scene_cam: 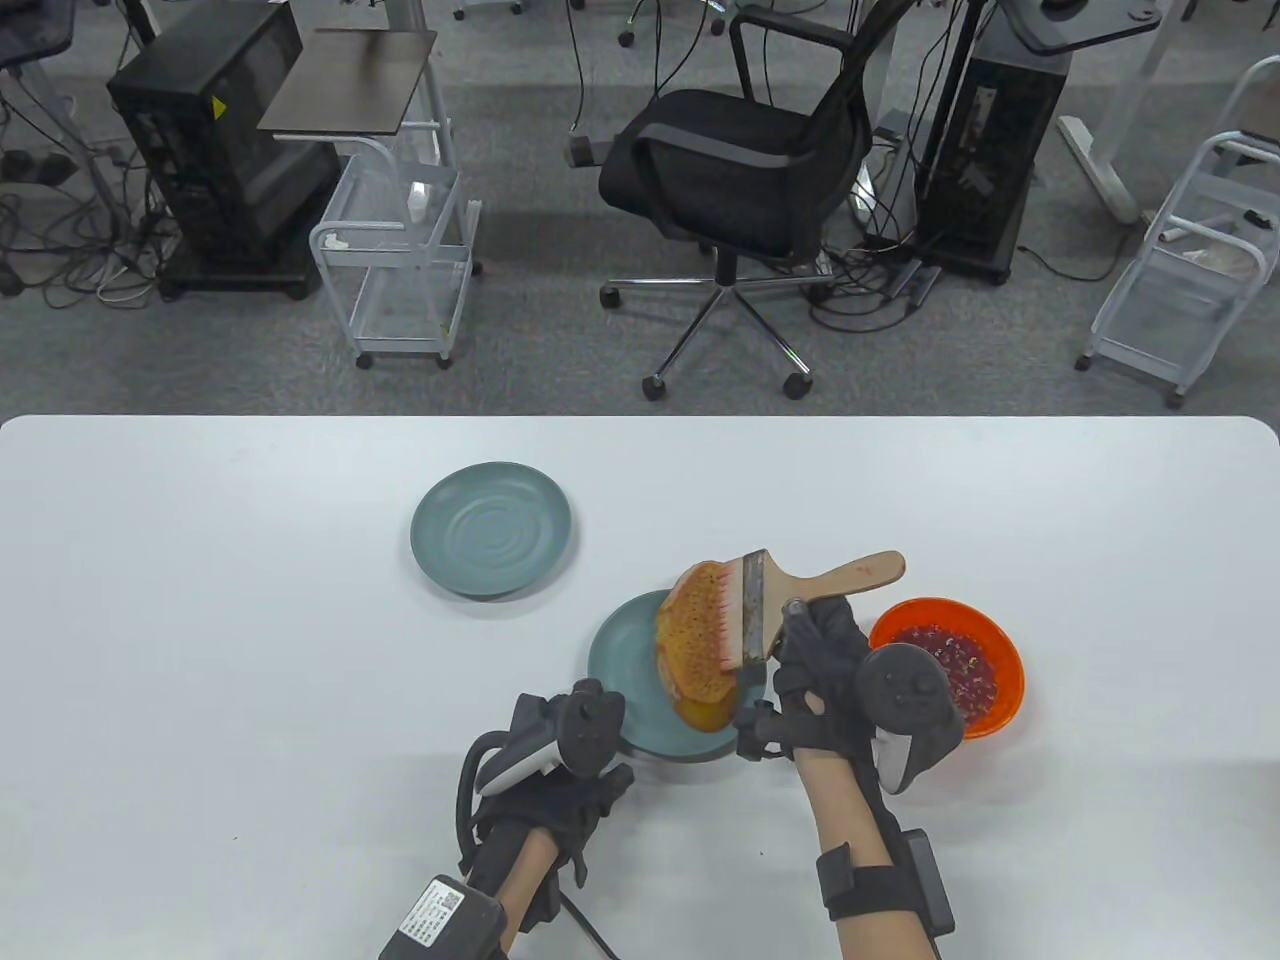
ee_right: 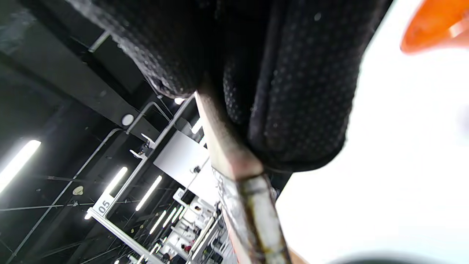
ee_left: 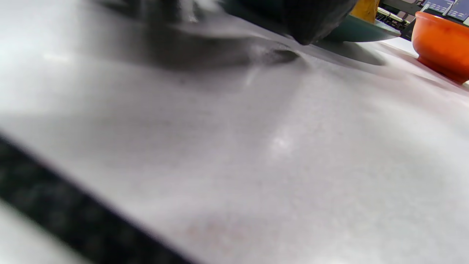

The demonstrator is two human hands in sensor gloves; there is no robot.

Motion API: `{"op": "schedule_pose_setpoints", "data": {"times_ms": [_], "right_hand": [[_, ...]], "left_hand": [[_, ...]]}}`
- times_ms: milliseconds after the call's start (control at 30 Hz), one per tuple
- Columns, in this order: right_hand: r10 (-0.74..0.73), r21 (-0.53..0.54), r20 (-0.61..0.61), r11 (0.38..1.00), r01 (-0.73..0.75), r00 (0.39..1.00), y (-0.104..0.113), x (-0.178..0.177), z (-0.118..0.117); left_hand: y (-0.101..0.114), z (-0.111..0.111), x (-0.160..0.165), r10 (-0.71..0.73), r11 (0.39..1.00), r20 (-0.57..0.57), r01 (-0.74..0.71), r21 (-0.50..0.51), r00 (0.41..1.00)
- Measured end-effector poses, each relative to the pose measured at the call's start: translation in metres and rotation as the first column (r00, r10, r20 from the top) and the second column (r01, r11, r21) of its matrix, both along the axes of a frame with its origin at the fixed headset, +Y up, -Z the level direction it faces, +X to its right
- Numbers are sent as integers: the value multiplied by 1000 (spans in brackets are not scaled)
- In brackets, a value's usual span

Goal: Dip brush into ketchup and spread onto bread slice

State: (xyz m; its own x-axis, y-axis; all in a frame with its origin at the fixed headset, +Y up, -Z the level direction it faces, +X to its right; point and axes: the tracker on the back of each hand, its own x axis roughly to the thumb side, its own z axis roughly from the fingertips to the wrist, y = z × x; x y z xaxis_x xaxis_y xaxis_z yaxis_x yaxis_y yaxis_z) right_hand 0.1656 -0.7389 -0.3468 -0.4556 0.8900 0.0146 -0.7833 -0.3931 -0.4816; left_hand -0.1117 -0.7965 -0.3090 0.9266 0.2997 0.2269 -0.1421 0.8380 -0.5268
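While the right hand (scene_cam: 815,665) grips a wide wooden-handled brush (scene_cam: 790,600) around the neck of its handle, the pale, red-tinged bristles lie across the bread slice (scene_cam: 695,640). That slice stands tilted up on the near teal plate (scene_cam: 615,665), leaning against the bristles, its browned face turned toward the camera. From the table view I cannot tell what props the slice from behind. The right wrist view shows dotted glove fingers (ee_right: 293,91) closed around the brush's handle and metal ferrule.

An orange bowl (scene_cam: 1000,650) of dark red ketchup with flecks in it sits just to the right of the right hand, on the white table (scene_cam: 200,600). The left hand (scene_cam: 560,770) rests at the near edge of the teal plate; whether its fingers are curled or spread cannot be told, since the tracker covers them. A second teal plate (scene_cam: 490,530) sits apart, farther back and to the left.

Readable writing is scarce: a sign marked "05" (ee_right: 103,206) hangs overhead in the right wrist view, and a label on the left forearm unit is too small to read.
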Motion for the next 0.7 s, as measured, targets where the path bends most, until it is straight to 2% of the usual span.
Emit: {"op": "schedule_pose_setpoints", "data": {"times_ms": [67,167,333,400,500,567,700], "right_hand": [[-19,-37,-21,999,18,1000,-3,-7,-2],[64,-35,-6,997,-64,998,-2,-9,-4],[219,73,107,971,-228,970,14,8,2],[168,84,72,981,-173,983,13,6,2],[-4,37,-39,999,5,999,2,-13,-1],[0,9,-65,1000,0,998,-1,-23,-2],[155,45,-19,987,-154,988,4,-21,-2]], "left_hand": [[0,0,-1,6,1000,0,-6,0,1000],[0,0,-2,17,1000,-1,-17,-4,1000],[0,0,-2,9,1000,2,-9,-3,1000],[0,0,-2,5,1000,3,-5,-2,1000],[0,0,-1,3,1000,3,-3,-2,1000],[0,0,-2,5,1000,3,-5,0,1000],[0,0,-4,20,1000,6,-20,-5,1000]]}}
